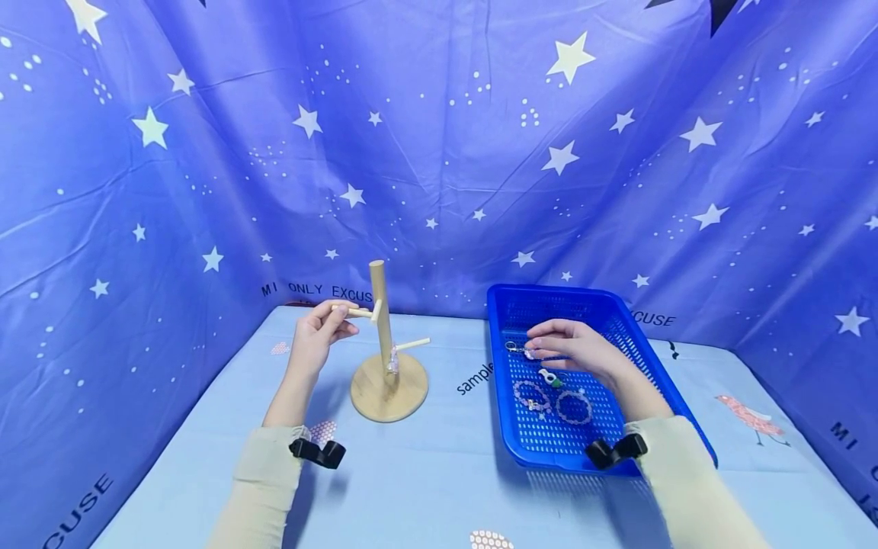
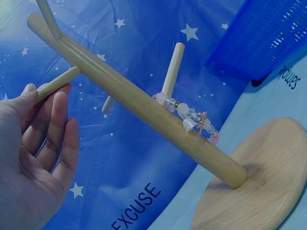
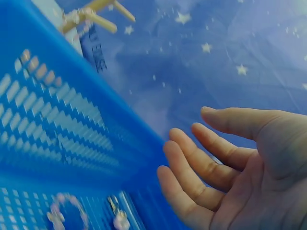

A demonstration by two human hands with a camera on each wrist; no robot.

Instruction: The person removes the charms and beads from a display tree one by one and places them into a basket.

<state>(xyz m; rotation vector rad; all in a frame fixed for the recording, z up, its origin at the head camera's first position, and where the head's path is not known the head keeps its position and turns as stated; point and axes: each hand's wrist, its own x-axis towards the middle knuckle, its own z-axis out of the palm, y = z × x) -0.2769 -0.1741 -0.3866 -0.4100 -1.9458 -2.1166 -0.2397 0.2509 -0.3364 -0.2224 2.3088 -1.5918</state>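
Observation:
My left hand (image 1: 318, 335) pinches an upper peg (image 2: 58, 83) of a wooden stand (image 2: 122, 93) between thumb and forefinger. The other fingers curve loosely below it. On a lower peg (image 1: 414, 344) hangs a beaded bracelet (image 2: 186, 114) of pink and clear beads, resting against the post. My right hand (image 1: 583, 352) hovers inside the blue basket (image 1: 504, 431), palm facing sideways, fingers relaxed and holding nothing in the right wrist view (image 3: 216, 177). Just by its fingertips lies a keychain (image 1: 512, 347) with a metal ring and a pale pink charm.
Two beaded bracelets, a purplish one (image 1: 531, 396) and a paler one (image 1: 575, 409), lie on the basket floor near a small white and green piece (image 1: 551, 379). The stand's round base (image 1: 391, 408) sits on a light blue cloth (image 1: 425, 488). Starry blue fabric (image 1: 439, 152) surrounds the table.

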